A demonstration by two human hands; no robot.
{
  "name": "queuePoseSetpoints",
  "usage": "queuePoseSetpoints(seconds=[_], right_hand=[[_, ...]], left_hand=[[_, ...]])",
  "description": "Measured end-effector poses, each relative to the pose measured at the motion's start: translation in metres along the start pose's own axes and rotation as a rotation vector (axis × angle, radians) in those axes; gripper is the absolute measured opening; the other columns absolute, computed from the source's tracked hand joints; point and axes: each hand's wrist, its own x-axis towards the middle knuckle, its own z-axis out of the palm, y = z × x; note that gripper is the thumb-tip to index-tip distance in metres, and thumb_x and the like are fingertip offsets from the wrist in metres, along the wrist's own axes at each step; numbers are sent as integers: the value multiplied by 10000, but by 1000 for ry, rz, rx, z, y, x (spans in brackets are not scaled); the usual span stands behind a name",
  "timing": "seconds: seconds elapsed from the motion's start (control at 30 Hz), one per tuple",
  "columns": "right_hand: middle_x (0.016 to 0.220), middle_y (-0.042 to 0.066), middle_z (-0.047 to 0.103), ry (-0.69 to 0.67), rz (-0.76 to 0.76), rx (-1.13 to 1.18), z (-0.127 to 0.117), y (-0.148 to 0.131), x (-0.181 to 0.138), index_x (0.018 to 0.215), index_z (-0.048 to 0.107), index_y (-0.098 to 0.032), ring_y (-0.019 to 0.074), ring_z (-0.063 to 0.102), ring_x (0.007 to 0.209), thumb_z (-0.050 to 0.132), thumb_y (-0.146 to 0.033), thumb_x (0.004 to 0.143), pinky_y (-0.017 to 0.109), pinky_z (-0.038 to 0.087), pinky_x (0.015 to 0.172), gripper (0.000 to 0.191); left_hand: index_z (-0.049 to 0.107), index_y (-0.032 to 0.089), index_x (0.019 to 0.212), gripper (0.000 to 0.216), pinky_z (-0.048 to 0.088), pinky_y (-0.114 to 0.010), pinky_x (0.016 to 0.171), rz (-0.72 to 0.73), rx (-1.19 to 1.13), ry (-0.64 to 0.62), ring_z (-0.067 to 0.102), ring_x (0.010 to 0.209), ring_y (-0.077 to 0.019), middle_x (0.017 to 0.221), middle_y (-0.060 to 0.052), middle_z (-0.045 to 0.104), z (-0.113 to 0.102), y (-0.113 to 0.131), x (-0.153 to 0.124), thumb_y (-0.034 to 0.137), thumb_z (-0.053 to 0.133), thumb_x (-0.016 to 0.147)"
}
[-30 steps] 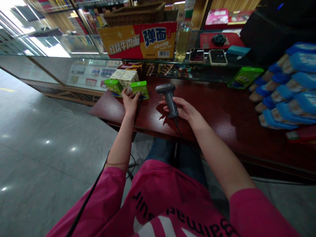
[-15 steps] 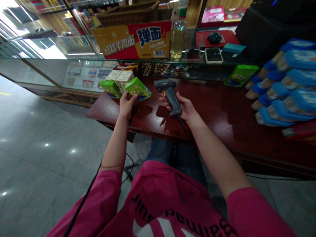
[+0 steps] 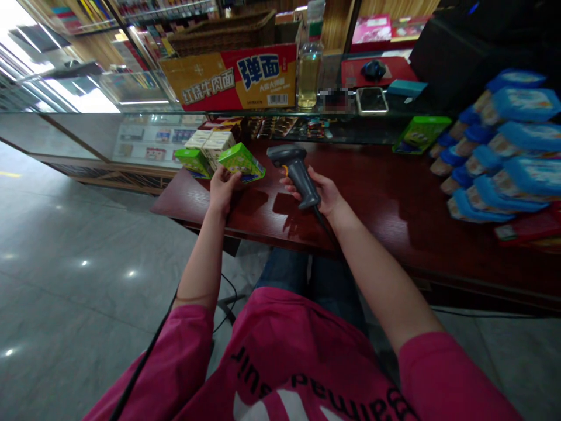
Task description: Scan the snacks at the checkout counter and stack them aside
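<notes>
My left hand (image 3: 223, 188) is closed on a green box (image 3: 242, 162), which it holds tilted above the dark red desk (image 3: 368, 216). In my right hand (image 3: 324, 190) is a grey barcode scanner (image 3: 298, 172), gripped by its handle, with its head pointing left toward the box. A black cable (image 3: 325, 225) runs down from the handle. Just left of the held box stands another green box (image 3: 193, 162), beside white cartons (image 3: 213, 145). A third green box (image 3: 421, 134) leans at the desk's back right.
Blue-lidded tubs (image 3: 504, 158) are stacked at the right. A glass shelf behind the desk bears a noodle carton (image 3: 232, 79), a bottle (image 3: 309, 76), a phone (image 3: 371, 100) and a mouse (image 3: 373, 70). Small packets (image 3: 276, 126) lie under the glass.
The view has shifted slightly. Both hands keep their holds on the green box and the scanner, and the scanner's head sits a little further left.
</notes>
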Motion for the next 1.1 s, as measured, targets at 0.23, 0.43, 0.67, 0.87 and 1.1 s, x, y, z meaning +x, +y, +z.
queuePoseSetpoints(seconds=[0.23, 0.43, 0.67, 0.87, 1.1], right_hand=[[1150, 139, 832, 54, -62, -15, -28, -14, -29, 1259, 672, -150, 190, 832, 921, 474, -349, 1098, 287, 694, 822, 324], [1200, 161, 824, 261, -168, -78, -75, -45, -95, 1227, 709, -146, 228, 838, 971, 590, -316, 1046, 348, 690, 872, 275], [1219, 136, 824, 371, -333, -143, -101, -67, -185, 1231, 743, -173, 249, 836, 1004, 714, -311, 973, 367, 682, 909, 293], [1190, 117, 828, 447, -395, -164, -107, -68, -207, 1219, 759, -218, 259, 838, 952, 732, -357, 957, 381, 694, 853, 298], [1217, 111, 822, 419, -354, -104, -115, -72, -200, 1236, 747, -220, 248, 832, 951, 743, -367, 940, 354, 696, 817, 330]], left_hand=[[672, 215, 878, 430, 629, -324, 757, -4, 221, -61, 724, 815, -217, 833, -22, 745, 14, 13, -9, 483, 898, 630], [723, 232, 964, 419, 623, -398, 866, 51, 266, -368, 748, 886, -261, 951, -50, 791, 97, 5, 2, 403, 917, 635], [676, 216, 965, 379, 603, -404, 918, 144, 254, -525, 743, 956, -257, 994, -53, 776, 262, -3, 4, 288, 919, 684], [592, 210, 1098, 464, 596, -369, 922, 141, 116, -514, 744, 987, -227, 1103, -64, 751, 382, -3, -13, 134, 873, 736], [565, 242, 904, 352, 582, -430, 947, 195, 201, -486, 721, 986, -270, 1004, -56, 715, 449, -14, -6, 258, 886, 761]])
